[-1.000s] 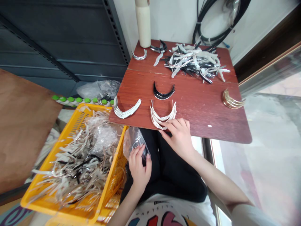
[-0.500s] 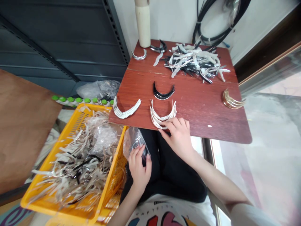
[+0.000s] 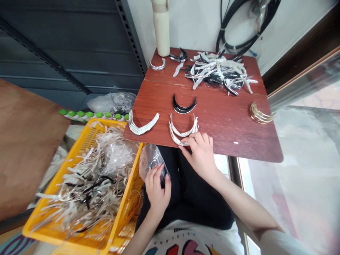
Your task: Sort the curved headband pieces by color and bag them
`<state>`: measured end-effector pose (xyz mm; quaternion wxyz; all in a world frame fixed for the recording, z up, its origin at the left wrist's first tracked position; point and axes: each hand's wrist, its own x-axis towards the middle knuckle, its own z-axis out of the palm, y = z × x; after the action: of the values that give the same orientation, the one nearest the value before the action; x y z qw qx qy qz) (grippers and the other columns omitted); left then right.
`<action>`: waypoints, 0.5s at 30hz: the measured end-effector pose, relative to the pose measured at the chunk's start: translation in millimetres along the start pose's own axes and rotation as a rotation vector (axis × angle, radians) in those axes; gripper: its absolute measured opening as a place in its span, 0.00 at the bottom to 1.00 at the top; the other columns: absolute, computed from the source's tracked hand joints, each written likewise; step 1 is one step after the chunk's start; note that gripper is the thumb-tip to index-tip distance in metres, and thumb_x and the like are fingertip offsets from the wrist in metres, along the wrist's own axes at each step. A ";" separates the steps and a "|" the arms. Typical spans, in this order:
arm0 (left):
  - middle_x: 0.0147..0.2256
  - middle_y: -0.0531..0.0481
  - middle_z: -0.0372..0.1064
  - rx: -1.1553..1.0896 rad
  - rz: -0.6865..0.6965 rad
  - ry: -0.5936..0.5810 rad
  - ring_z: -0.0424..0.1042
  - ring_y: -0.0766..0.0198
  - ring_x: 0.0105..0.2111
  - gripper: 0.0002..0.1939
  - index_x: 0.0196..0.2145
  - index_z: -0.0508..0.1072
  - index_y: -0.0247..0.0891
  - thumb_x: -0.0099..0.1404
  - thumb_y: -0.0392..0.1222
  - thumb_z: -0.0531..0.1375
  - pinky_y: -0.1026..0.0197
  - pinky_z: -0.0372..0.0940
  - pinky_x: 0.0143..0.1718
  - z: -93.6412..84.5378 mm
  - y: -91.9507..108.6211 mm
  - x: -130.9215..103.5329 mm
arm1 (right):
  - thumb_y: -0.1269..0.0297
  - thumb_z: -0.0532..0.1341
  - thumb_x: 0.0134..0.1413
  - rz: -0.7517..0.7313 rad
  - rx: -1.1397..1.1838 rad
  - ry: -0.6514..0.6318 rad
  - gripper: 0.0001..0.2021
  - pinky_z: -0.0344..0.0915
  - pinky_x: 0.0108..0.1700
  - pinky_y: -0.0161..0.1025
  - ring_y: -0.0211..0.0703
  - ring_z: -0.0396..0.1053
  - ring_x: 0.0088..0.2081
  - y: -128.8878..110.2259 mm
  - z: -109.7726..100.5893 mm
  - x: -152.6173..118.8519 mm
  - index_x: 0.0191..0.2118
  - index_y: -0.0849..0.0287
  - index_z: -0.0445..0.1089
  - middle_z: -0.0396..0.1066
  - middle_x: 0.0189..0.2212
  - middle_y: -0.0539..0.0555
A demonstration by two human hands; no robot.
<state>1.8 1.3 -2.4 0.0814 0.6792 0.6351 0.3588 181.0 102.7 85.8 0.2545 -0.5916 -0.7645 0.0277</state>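
My right hand (image 3: 199,150) is closed at the front edge of the table, thumb and fingertips pinching the near part of some curved white strips (image 3: 174,134). These strips lie in a nested U shape, with a gap between the nearer and the farther ones. On my lap, my left hand (image 3: 157,187) has its fingers bent over a clear plastic bag (image 3: 148,159) with something dark in it. Just beyond the white strips rests a nested set of black curved strips (image 3: 184,109). To their left is another stack of white curved strips (image 3: 143,128).
A tangled pile of white, black and silver strips (image 3: 217,72) covers the back of the red-brown table (image 3: 225,117). Gold curved strips (image 3: 260,115) lie at its right edge. A yellow crate (image 3: 79,156) full of strips stands at left. A white pipe (image 3: 162,32) rises behind.
Between the nearer and farther white strips under my right hand, the gap has widened a little. My left hand stays on the bag. The view has shifted slightly.
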 end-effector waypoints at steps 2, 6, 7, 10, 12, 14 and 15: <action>0.52 0.40 0.68 -0.002 0.001 0.002 0.64 0.52 0.56 0.22 0.58 0.65 0.39 0.66 0.36 0.56 0.45 0.59 0.59 -0.1 0.0 -0.1 | 0.61 0.61 0.61 0.008 -0.019 0.006 0.08 0.55 0.44 0.47 0.52 0.60 0.42 0.3 -0.3 1.4 0.44 0.56 0.71 0.69 0.41 0.57; 0.52 0.40 0.68 -0.008 0.009 0.003 0.64 0.53 0.55 0.22 0.58 0.65 0.38 0.66 0.36 0.56 0.46 0.59 0.59 -0.5 1.0 0.6 | 0.58 0.62 0.60 0.015 -0.071 -0.013 0.15 0.55 0.43 0.48 0.54 0.59 0.42 1.5 -1.6 4.9 0.50 0.57 0.70 0.68 0.43 0.59; 0.52 0.40 0.68 -0.010 0.009 0.005 0.64 0.54 0.55 0.22 0.58 0.65 0.38 0.66 0.36 0.56 0.46 0.59 0.59 -0.5 1.2 0.8 | 0.58 0.61 0.60 0.012 -0.075 -0.022 0.13 0.54 0.43 0.48 0.54 0.59 0.42 1.6 -1.9 5.4 0.49 0.57 0.70 0.68 0.43 0.58; 0.51 0.40 0.68 -0.008 0.007 0.005 0.64 0.53 0.55 0.22 0.58 0.65 0.38 0.66 0.36 0.56 0.46 0.59 0.59 -0.6 1.1 1.0 | 0.60 0.61 0.61 0.004 -0.076 -0.033 0.09 0.54 0.44 0.48 0.53 0.59 0.42 1.6 -2.4 6.5 0.44 0.56 0.72 0.68 0.41 0.58; 0.51 0.41 0.68 -0.003 0.007 0.002 0.64 0.53 0.55 0.21 0.58 0.65 0.38 0.67 0.37 0.56 0.46 0.59 0.59 -0.5 0.6 0.8 | 0.60 0.61 0.60 0.006 -0.089 -0.024 0.09 0.54 0.44 0.48 0.53 0.59 0.42 1.6 -2.7 7.9 0.44 0.57 0.72 0.68 0.42 0.59; 0.51 0.41 0.68 -0.002 0.008 -0.002 0.65 0.53 0.55 0.21 0.58 0.65 0.39 0.67 0.37 0.56 0.46 0.59 0.59 -0.5 0.1 0.5 | 0.58 0.63 0.59 -0.002 -0.111 -0.016 0.12 0.54 0.45 0.50 0.55 0.59 0.44 2.1 -3.3 10.3 0.46 0.57 0.71 0.67 0.45 0.60; 0.51 0.41 0.68 -0.003 0.006 -0.003 0.65 0.53 0.55 0.21 0.58 0.65 0.39 0.67 0.37 0.56 0.46 0.59 0.59 -0.5 -0.1 0.4 | 0.58 0.63 0.58 -0.014 -0.122 -0.017 0.13 0.54 0.46 0.50 0.56 0.58 0.45 2.5 -3.7 12.0 0.46 0.57 0.71 0.67 0.46 0.60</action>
<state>1.5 1.6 -1.9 0.0821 0.6815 0.6324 0.3590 182.8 113.5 92.4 0.2118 -0.6004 -0.7710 -0.0155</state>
